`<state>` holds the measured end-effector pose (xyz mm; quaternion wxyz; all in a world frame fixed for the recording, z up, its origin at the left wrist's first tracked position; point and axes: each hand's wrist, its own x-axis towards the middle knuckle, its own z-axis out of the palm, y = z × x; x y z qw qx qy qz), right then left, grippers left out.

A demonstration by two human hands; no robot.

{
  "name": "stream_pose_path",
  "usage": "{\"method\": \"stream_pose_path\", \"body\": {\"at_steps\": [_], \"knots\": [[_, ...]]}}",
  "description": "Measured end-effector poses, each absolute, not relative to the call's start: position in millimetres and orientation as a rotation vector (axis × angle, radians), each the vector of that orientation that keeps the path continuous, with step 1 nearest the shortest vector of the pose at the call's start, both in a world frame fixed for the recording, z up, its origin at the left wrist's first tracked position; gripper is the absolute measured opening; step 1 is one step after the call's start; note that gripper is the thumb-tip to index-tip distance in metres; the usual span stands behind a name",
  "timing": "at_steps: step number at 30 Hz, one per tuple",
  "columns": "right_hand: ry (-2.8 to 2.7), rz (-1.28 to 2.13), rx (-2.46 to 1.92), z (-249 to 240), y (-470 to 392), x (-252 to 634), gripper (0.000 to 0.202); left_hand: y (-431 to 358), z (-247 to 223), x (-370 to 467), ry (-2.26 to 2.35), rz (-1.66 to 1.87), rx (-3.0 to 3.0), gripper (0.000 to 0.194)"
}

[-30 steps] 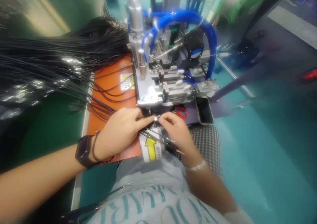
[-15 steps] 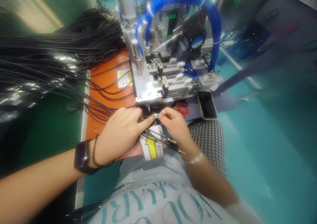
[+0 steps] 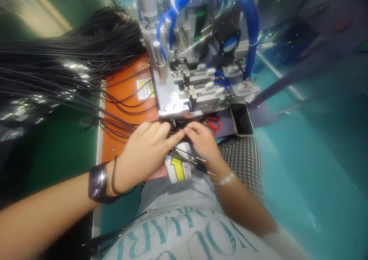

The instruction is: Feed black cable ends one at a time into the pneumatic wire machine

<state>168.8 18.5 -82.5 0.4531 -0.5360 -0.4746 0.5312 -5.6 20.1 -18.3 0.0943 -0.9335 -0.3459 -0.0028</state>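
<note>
My left hand [image 3: 145, 154] is closed over a bundle of thin black cables [image 3: 184, 157], its index finger stretched toward my right hand. The bundle comes in from the left and emerges below that finger, its stripped ends showing copper and coloured wires. My right hand [image 3: 203, 143] pinches what looks like a cable's thin wire end at the left index fingertip; the fingers mostly hide it. Both hands are just in front of a metal bench machine [image 3: 174, 108]. Beneath the cable ends lies a white label with a yellow arrow [image 3: 178, 169].
A large heap of black cables [image 3: 94, 49] hangs across the orange board [image 3: 130, 116] at left. Thick blue tubing [image 3: 253, 22] arches over the machine. Red-handled scissors or pliers [image 3: 215, 126] and a phone [image 3: 242, 119] lie to the right. More cable ends [image 3: 135, 217] rest by my lap.
The fingertips have drawn closer together, and the bright bit between them is now mostly covered. The view has shifted slightly. Both hands keep their grip.
</note>
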Motion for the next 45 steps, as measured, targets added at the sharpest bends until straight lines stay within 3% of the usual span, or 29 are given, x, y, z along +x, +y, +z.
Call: {"method": "stream_pose_path", "body": {"at_steps": [8,15,21,25,33,41,45], "knots": [[-1.305,1.235,-1.317,-82.8,18.3,177.7,0.019,20.7,-29.0,-11.6,-1.020,-0.243,-2.768,0.025],[-1.476,1.094,-1.374,-69.4,20.4,180.8,0.011,22.5,-32.0,-12.7,-0.974,-0.356,-2.750,0.021],[-1.339,1.280,-1.482,-77.5,23.4,178.5,0.017,16.4,-27.0,-7.2,-1.069,-0.279,-2.735,0.012],[-1.245,1.351,-1.464,-84.8,22.2,177.5,0.019,4.6,-17.2,-3.0,-1.178,-0.192,-2.693,0.012],[-1.597,0.880,-1.464,-78.9,7.3,184.3,0.012,-5.7,-13.6,1.1,-1.208,-0.132,-2.618,0.012],[-1.524,1.013,-1.490,-78.9,9.2,186.8,0.016,6.8,-17.8,-3.0,-1.195,-0.268,-2.652,0.012],[-1.714,0.968,-1.105,-61.7,-2.4,203.8,0.032,7.4,-15.8,-4.3,-1.220,-0.289,-2.674,0.011]]}}
